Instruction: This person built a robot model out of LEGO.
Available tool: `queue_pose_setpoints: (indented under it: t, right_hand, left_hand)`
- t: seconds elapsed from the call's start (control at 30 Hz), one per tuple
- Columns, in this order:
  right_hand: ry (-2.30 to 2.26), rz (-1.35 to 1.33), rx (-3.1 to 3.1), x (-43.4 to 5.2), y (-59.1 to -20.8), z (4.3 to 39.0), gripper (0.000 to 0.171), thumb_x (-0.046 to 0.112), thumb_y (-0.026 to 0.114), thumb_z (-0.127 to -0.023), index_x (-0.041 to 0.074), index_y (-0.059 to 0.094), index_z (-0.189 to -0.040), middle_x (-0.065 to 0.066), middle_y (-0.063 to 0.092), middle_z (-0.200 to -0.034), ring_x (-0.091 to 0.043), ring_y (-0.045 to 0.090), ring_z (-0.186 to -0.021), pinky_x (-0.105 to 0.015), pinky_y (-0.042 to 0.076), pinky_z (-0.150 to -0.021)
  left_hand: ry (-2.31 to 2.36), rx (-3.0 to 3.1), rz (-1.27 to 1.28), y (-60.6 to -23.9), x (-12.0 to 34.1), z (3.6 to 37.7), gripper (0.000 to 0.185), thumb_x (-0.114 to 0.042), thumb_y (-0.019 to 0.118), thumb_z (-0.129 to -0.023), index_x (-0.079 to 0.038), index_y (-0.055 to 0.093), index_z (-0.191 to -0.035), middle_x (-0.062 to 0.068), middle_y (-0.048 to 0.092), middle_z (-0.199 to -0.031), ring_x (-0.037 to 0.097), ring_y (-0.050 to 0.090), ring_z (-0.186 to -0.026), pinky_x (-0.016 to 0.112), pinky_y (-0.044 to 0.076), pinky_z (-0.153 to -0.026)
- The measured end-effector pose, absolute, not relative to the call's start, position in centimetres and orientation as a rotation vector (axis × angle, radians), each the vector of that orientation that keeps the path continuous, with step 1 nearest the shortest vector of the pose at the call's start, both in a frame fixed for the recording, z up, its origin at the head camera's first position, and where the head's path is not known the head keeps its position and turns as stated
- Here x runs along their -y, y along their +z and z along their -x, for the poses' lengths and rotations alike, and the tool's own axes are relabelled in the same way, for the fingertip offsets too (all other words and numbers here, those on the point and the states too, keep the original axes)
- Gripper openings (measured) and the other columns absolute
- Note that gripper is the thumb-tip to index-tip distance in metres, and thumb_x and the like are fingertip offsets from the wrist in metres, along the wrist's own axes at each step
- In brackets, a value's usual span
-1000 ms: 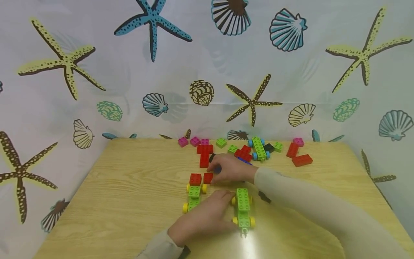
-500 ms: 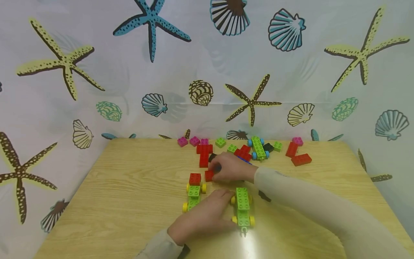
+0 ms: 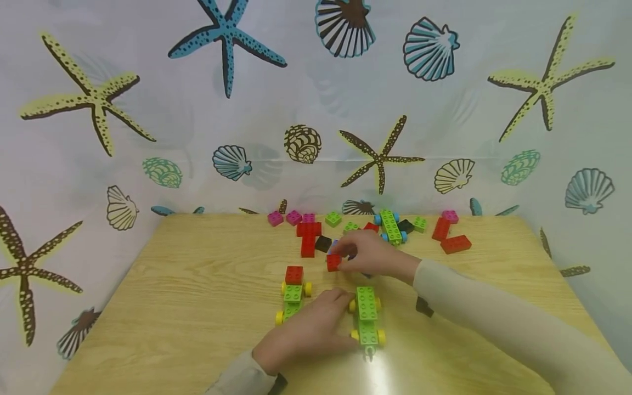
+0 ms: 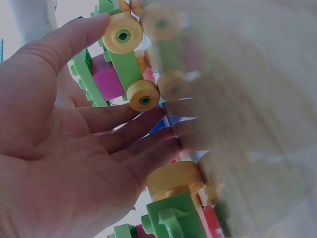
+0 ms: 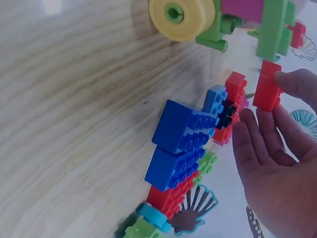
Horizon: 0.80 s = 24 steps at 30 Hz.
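My right hand [image 3: 367, 252] pinches a small red brick [image 3: 333, 262] between thumb and fingertips, above the table's middle. In the right wrist view that red brick [image 5: 268, 85] is held on its sides, with the other fingers loosely bent below. My left hand [image 3: 316, 326] lies low between two green toy cars with yellow wheels. Its thumb touches one wheel [image 4: 123, 33] of the right-hand car [image 3: 367, 303], and its outstretched fingertips reach the other wheel. A magenta brick [image 4: 106, 77] sits between that car's green parts. The left-hand car [image 3: 293, 293], partly hidden by the hand, has a red brick [image 3: 294, 274] at its far end.
Along the table's back edge lie magenta bricks [image 3: 275, 218], green bricks [image 3: 333, 219] and a green car with blue wheels [image 3: 390, 226]. Red bricks [image 3: 308, 246] and a black piece [image 3: 323, 244] lie ahead of my right hand. Two blue bricks [image 5: 171, 128] stand near it.
My right hand has taken the small red brick from beside the left-hand car's far end and moved it right and slightly away. The left hand stays in place.
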State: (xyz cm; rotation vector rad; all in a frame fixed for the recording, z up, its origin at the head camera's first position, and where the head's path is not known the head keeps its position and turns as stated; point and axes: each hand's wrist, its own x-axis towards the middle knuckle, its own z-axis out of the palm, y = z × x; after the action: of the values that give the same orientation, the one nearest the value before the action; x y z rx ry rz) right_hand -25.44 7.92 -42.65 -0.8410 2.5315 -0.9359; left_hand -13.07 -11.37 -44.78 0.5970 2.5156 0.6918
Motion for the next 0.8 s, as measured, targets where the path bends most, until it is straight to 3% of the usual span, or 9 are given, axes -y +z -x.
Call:
queue_pose_setpoints:
  t: [0.2,0.43,0.8]
  right_hand:
    - [-1.046,0.785,-2.494,-9.9,-42.2,24.5,0.035,0.018,0.083,-0.099,0.013,0.080,-0.134,-0.005,0.079,-0.132,-0.024,0.077,-0.122,-0.045,0.064,-0.110]
    - [-1.107,0.672,-2.512,-12.0,-41.7,23.1,0.035,0.021,0.083,-0.099,0.016,0.080,-0.134,-0.003,0.080,-0.132,-0.023,0.074,-0.120,-0.047,0.063,-0.111]
    - [-1.184,0.631,-2.435,-14.3,-42.4,21.6,0.032,0.012,0.082,-0.099,0.012,0.079,-0.131,-0.005,0.082,-0.128,-0.021,0.077,-0.116,-0.041,0.066,-0.107]
  left_hand:
    - [0.706,-2.531,-0.611,-45.0,11.4,13.2,0.094,-0.059,0.083,-0.096,-0.015,0.046,-0.171,0.005,0.046,-0.176,0.027,0.051,-0.158,0.053,0.050,-0.129]
    - [0.712,-2.550,-0.612,-45.2,11.1,13.7,0.092,-0.055,0.084,-0.095,-0.014,0.048,-0.170,0.004,0.048,-0.173,0.026,0.054,-0.155,0.051,0.051,-0.128]
    - [0.683,-2.553,-0.621,-45.1,10.9,14.4,0.091,-0.053,0.085,-0.095,-0.014,0.049,-0.169,0.003,0.052,-0.170,0.025,0.053,-0.155,0.050,0.051,-0.128]
